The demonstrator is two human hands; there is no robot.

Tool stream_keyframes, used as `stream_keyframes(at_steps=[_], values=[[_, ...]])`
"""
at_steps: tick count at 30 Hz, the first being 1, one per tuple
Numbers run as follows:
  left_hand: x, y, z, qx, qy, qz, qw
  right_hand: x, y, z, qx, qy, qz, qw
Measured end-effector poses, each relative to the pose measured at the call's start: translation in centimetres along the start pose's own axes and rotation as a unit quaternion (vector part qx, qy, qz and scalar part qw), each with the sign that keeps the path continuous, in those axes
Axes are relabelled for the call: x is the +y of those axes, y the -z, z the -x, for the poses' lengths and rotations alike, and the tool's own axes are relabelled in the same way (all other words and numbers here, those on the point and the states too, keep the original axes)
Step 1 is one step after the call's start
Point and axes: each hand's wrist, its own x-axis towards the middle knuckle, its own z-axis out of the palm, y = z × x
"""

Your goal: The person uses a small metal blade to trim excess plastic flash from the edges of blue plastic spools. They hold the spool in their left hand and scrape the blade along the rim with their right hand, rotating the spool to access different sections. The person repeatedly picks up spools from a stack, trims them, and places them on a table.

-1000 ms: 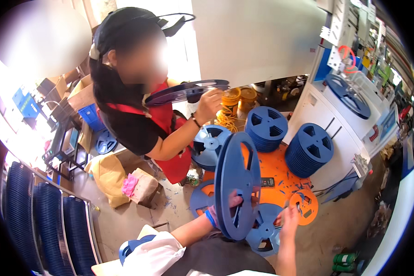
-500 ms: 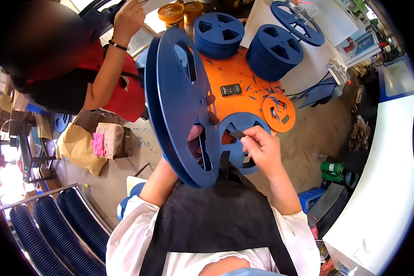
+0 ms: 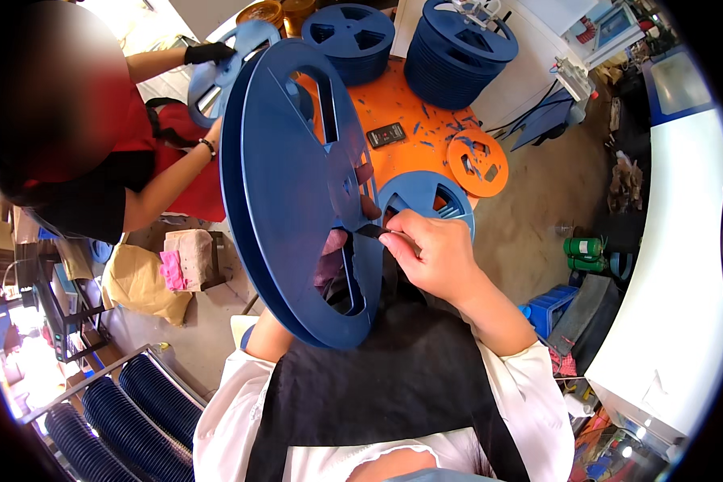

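Observation:
A large blue two-flanged reel (image 3: 277, 177) stands tilted up on edge before my chest. My left hand (image 3: 329, 261) grips it near the hub, seen partly through the flange openings, its fingertips showing at the inner side. With finger and thumb, my right hand (image 3: 435, 251) pinches a small dark flat blade (image 3: 369, 230). The blade's tip touches or nearly touches the reel by an opening near the hub; I cannot tell which. Behind my right hand, another blue reel (image 3: 410, 186) lies at the near edge of the orange round table (image 3: 394, 92).
Stacks of blue reels (image 3: 349, 44) (image 3: 458, 68) stand at the far side. A black phone-like device (image 3: 386, 135), an orange disc (image 3: 478, 163) and blue scraps lie on the table. At left, a co-worker (image 3: 165, 161) holds a light-blue reel (image 3: 225, 68). A rack of reels (image 3: 128, 410) stands lower left.
My right hand has moved left, bringing the blade to the reel. The held reel has shifted slightly left in view. The co-worker's arms have lowered, with a light-blue reel now between their hands.

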Motion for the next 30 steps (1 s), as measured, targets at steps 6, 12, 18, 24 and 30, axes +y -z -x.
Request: stream_keyframes(at_steps=[6, 12, 18, 24, 30], values=[[0.0, 0.2, 0.0, 0.001, 0.013, -0.007, 1.0, -0.4, 0.0, -0.2, 0.006, 0.026, 0.032, 0.999], [0.0, 1.3, 0.1, 0.009, 0.026, -0.057, 0.998, -2.0, 0.7, -0.1, -0.048, 0.032, 0.076, 0.995], [0.5, 0.5, 0.9, -0.037, -0.009, -0.067, 0.997, -2.3, 1.3, 0.8, -0.163, -0.071, -0.016, 0.984], [0.2, 0.9, 1.1, -0.023, 0.014, -0.045, 0.999, -3.3, 0.8, 2.3, -0.226, -0.109, -0.065, 0.966], [-0.1, 1.4, 0.8, -0.022, 0.03, -0.027, 0.999, -3.9, 0.4, 4.2, -0.231, -0.072, -0.026, 0.97]])
